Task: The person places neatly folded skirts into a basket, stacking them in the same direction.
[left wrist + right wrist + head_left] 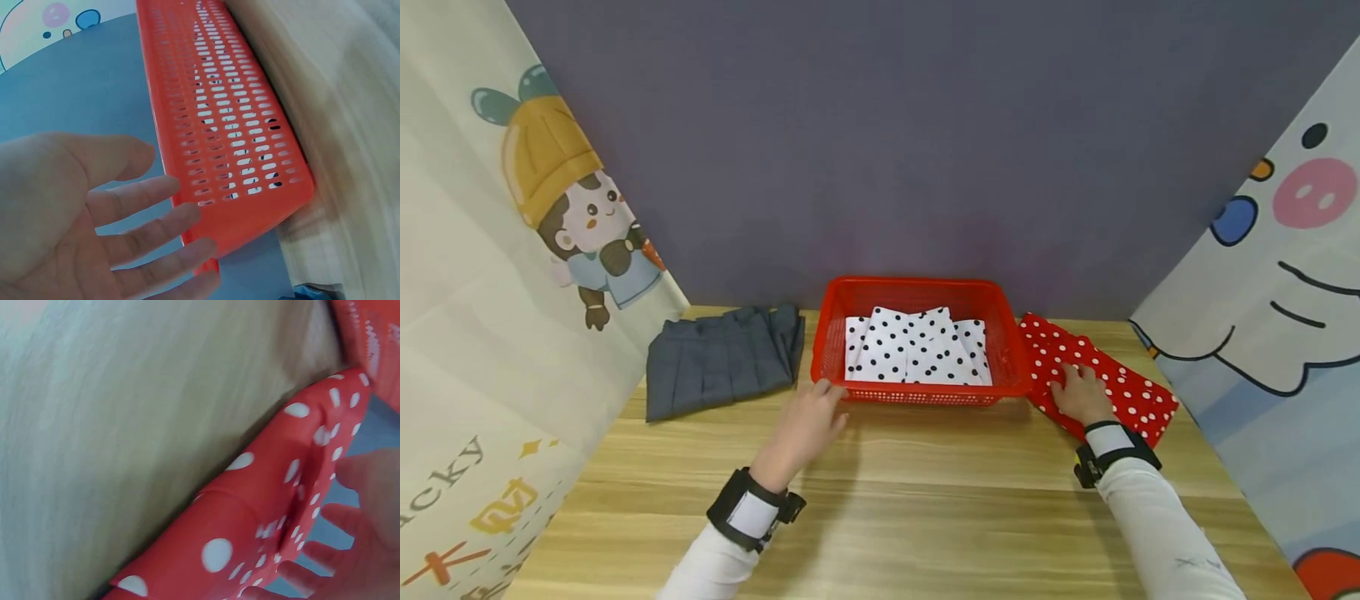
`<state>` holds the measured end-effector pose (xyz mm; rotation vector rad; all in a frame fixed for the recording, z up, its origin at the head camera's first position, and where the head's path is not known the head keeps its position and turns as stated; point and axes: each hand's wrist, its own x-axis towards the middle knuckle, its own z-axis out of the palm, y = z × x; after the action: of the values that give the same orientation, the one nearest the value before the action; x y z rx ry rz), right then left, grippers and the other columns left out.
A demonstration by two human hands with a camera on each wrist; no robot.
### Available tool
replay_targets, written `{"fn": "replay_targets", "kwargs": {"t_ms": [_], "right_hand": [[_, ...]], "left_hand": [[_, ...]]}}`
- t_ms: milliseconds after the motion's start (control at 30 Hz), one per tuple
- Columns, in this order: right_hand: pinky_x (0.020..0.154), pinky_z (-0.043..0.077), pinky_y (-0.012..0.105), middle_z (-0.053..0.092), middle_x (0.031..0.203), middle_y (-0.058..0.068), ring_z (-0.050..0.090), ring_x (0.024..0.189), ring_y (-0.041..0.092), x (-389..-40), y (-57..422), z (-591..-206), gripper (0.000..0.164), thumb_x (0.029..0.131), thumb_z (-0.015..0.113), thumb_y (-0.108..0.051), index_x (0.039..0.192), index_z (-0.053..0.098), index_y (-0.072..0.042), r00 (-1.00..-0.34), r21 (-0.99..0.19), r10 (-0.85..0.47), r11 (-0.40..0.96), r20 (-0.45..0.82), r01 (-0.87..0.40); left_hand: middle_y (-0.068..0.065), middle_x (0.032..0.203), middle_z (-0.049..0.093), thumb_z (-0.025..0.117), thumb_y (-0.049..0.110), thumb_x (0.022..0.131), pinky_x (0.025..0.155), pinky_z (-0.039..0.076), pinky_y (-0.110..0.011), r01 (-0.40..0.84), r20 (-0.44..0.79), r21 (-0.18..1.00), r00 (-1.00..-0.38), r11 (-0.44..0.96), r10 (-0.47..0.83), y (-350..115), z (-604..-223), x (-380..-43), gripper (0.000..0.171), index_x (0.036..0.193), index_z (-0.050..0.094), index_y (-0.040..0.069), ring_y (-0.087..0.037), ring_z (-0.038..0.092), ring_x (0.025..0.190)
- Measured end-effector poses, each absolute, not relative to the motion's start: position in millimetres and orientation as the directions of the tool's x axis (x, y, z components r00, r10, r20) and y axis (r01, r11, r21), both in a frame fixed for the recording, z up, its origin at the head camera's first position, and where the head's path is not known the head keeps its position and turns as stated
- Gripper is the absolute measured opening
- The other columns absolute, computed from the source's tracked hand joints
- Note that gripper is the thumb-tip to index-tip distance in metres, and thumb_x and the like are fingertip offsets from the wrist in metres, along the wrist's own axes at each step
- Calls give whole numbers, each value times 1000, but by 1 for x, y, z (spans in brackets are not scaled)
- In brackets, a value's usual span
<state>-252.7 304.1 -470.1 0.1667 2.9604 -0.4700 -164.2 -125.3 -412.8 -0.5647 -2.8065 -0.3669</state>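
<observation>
A red plastic basket (pixel 831 342) with slotted walls stands at the back middle of the table. Inside it lies a folded white cloth with black dots (pixel 906 346). My left hand (pixel 801 425) is at the basket's front left corner, its fingers loosely spread in the left wrist view; whether they touch the rim I cannot tell. To the right of the basket lies a folded red cloth with white dots (pixel 1120 371). My right hand (pixel 1084 396) is over that cloth, fingers extended and slightly bent, pinching nothing that shows.
A folded dark grey cloth (pixel 722 358) lies left of the basket. The wooden table (pixel 940 500) meets a grey back panel (pixel 910 150). Printed curtains (pixel 460 250) stand at both sides. Each wrist wears a black strap with a small camera.
</observation>
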Motion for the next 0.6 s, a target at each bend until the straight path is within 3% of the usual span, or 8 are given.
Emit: {"fn": "replay_targets", "kwargs": {"t_ms": [233, 367, 600], "right_hand": [[96, 26, 66, 10, 137, 42, 21, 122, 60, -255, 311, -479, 65, 93, 41, -25, 139, 14, 12, -963, -289, 88, 944, -254, 162], [99, 26, 65, 16, 136, 42, 21, 124, 56, -255, 311, -480, 63, 92, 42, -25, 137, 20, 13, -960, -247, 70, 959, -272, 140], [98, 26, 65, 23, 132, 41, 23, 121, 55, -246, 309, -484, 61, 89, 45, -24, 134, 28, 13, -965, -226, 35, 969, -258, 95]], "left_hand": [[-16, 123, 55, 69, 24, 79, 90, 45, -48, 422, 244, 232, -897, 876, 368, -124, -428, -151, 48, 121, 58, 4, -35, 54, 109], [-16, 134, 47, 68, 26, 80, 93, 41, -53, 416, 225, 239, -903, 877, 367, -121, -434, -144, 53, 127, 54, 6, -38, 46, 120], [-15, 140, 41, 68, 28, 81, 98, 36, -55, 409, 205, 248, -908, 878, 365, -118, -444, -134, 58, 132, 49, 8, -40, 42, 123]]}}
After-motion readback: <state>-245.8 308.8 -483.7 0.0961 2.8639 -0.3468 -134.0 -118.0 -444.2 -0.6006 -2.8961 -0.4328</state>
